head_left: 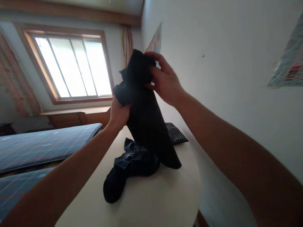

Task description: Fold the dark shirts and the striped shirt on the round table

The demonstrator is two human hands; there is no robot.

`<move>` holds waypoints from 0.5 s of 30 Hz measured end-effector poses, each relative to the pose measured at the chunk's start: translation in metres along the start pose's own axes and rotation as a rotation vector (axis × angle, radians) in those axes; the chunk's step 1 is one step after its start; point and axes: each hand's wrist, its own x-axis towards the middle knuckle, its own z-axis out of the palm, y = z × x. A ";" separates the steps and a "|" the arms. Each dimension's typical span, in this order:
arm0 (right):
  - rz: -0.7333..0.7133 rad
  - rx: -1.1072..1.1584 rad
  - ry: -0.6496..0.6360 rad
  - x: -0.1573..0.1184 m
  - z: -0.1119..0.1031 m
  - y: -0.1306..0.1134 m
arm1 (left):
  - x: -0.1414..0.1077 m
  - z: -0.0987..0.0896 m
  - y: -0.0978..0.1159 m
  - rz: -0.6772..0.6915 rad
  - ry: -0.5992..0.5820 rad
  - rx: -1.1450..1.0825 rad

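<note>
A black garment (149,126) hangs in the air over the table, bunched at the top and falling in a long panel to the lower right. My left hand (119,113) is closed on its left side, the thumb on the near face. Higher up, my right hand (167,78) pinches the bunched upper right part. Which kind of garment it is, I cannot tell. Below it a crumpled dark navy garment (129,164) lies on the white table (146,201), partly hidden by the black cloth.
A folded black cloth with white stripes (176,133) lies at the table's far right, by the white wall (213,37). On the left are beds with blue plaid mattresses (47,142). A desk (71,118) stands under the bright window (71,66).
</note>
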 end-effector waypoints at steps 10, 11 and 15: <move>0.081 -0.143 -0.023 -0.012 -0.041 0.054 | 0.016 -0.036 -0.001 -0.139 -0.109 0.181; 0.137 -0.183 -0.105 -0.020 -0.045 0.066 | 0.012 -0.041 -0.007 -0.194 -0.220 0.225; 0.493 -0.439 -0.718 -0.067 -0.070 0.113 | -0.009 -0.068 -0.025 -0.422 -0.919 0.439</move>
